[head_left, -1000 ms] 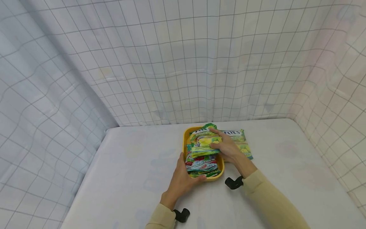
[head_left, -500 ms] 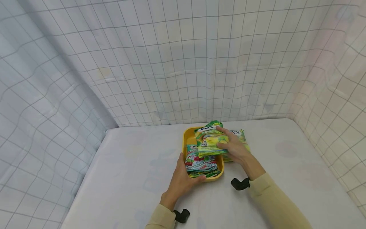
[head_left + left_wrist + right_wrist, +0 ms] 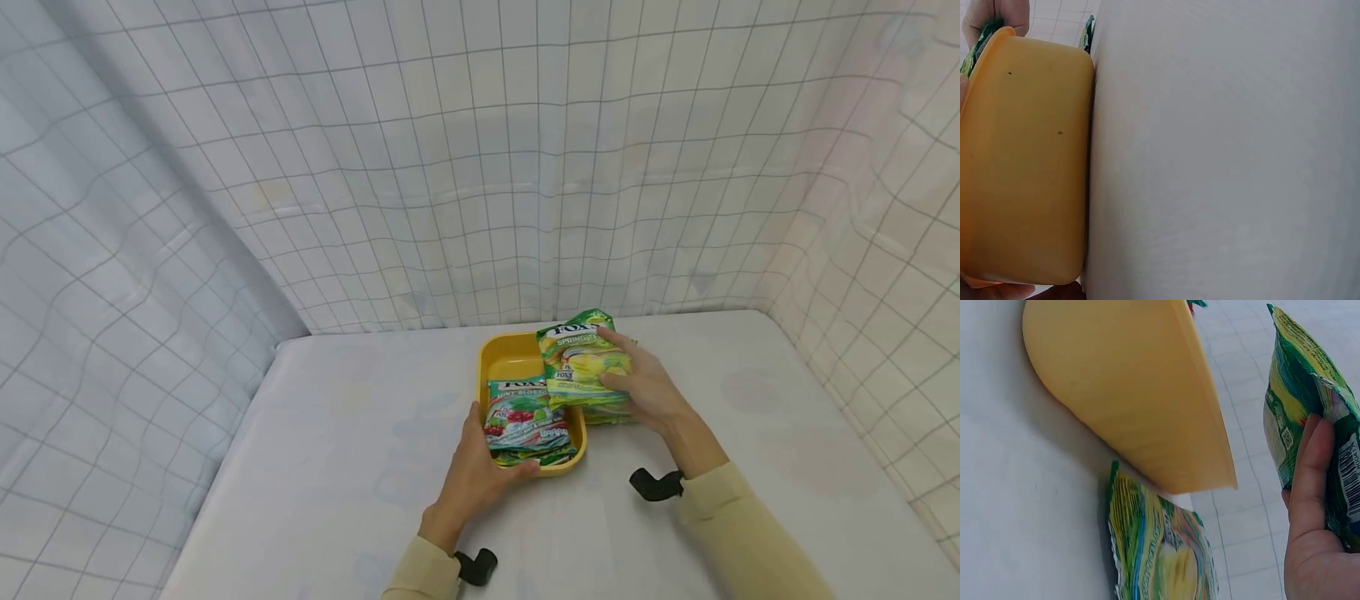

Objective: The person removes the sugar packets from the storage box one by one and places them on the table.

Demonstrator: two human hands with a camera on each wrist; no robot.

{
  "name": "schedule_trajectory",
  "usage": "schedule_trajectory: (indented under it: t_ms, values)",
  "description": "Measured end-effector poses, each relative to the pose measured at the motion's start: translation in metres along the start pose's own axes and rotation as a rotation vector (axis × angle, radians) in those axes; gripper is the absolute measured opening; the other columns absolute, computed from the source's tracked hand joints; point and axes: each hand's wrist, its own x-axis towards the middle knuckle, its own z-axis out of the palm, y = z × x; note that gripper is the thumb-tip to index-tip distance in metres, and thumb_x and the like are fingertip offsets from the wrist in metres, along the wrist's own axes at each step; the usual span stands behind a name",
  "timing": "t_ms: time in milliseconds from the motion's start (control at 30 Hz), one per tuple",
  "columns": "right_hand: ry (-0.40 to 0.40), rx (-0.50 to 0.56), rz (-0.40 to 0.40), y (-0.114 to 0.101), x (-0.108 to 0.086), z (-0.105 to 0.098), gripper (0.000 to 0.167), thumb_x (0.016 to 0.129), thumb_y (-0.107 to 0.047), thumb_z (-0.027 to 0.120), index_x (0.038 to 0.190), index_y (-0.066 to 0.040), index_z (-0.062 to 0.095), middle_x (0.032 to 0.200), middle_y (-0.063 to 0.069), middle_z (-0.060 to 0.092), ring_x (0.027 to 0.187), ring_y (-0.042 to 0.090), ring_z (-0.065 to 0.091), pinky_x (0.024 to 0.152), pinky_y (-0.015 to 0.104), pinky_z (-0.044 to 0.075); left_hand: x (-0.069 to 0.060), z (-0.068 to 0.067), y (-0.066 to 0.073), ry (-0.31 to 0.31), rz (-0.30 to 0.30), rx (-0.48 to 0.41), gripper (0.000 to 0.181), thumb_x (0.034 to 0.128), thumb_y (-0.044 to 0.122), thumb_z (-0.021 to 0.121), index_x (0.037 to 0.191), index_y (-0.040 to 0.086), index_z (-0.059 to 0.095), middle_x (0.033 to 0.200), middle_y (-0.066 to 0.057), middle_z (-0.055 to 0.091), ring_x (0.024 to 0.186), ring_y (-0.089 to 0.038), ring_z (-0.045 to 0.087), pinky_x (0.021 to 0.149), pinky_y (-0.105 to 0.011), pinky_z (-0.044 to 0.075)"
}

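Note:
A yellow container [image 3: 510, 346] stands on the table, also filling the left of the left wrist view [image 3: 1029, 162]. My left hand [image 3: 476, 471] grips its near-left corner, thumb along the near rim and fingers at the left side. Inside lies a red-and-green "Fox's" packet [image 3: 525, 417], over green packets [image 3: 543, 457] at the near end. My right hand [image 3: 652, 387] pinches green-and-yellow packets [image 3: 573, 358] above the container's right rim; in the right wrist view, fingers reach between two packets [image 3: 1282, 419]. Under them a similar packet [image 3: 1166, 556] lies beside the container, mostly hidden in the head view.
The white table [image 3: 352, 417] extends on both sides of the container. A white grid-patterned curtain [image 3: 487, 167] hangs behind the table and along its left and right sides. Each wrist carries a black device [image 3: 477, 567].
My right hand has moved right with the green-and-yellow packets, uncovering more of the red-and-green packet and the container's far end. My left hand and the container have stayed in place.

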Motion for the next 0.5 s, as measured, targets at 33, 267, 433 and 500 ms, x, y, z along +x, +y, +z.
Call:
schedule_trajectory:
  t_ms: [33,267,433,500]
  values:
    - [-0.001,0.008,-0.008,-0.001,-0.001,-0.003,0.080,0.097,0.013,0.053,0.162,-0.025,0.028,0.156,0.019,0.029,0.116,0.027,0.056,0.087,0.033,0.056,0.000,0.000,0.000,0.001,-0.002,0.002,0.132,0.0715,0.053,0.091,0.162,0.005,0.007,0.159,-0.018,0.031,0.141,-0.033,0.040,0.114,-0.054,0.035]
    - [0.015,0.023,-0.032,-0.006,-0.008,-0.021,0.080,0.098,0.010,0.054,0.163,-0.027,0.026,0.159,0.018,0.023,0.118,0.026,0.055,0.088,0.035,0.056,0.001,0.000,0.001,0.004,-0.017,0.010,0.132,0.0710,0.053,0.091,0.163,0.007,0.008,0.158,-0.017,0.033,0.140,-0.033,0.042,0.113,-0.054,0.036]
    - [0.050,0.039,-0.026,-0.009,-0.013,-0.034,0.079,0.099,0.010,0.053,0.163,-0.028,0.026,0.164,0.015,0.017,0.130,0.028,0.045,0.094,0.032,0.052,0.000,0.000,0.002,0.003,-0.018,0.014,0.132,0.0714,0.052,0.091,0.163,0.006,0.007,0.158,-0.017,0.033,0.140,-0.033,0.042,0.113,-0.054,0.036]
    - [0.060,0.054,-0.030,-0.009,-0.014,-0.038,0.080,0.099,0.011,0.052,0.163,-0.027,0.025,0.165,0.015,0.014,0.135,0.030,0.040,0.097,0.030,0.051,-0.001,0.000,0.003,0.002,-0.019,0.015,0.132,0.0716,0.052,0.091,0.163,0.006,0.007,0.159,-0.017,0.032,0.140,-0.033,0.041,0.113,-0.054,0.035]
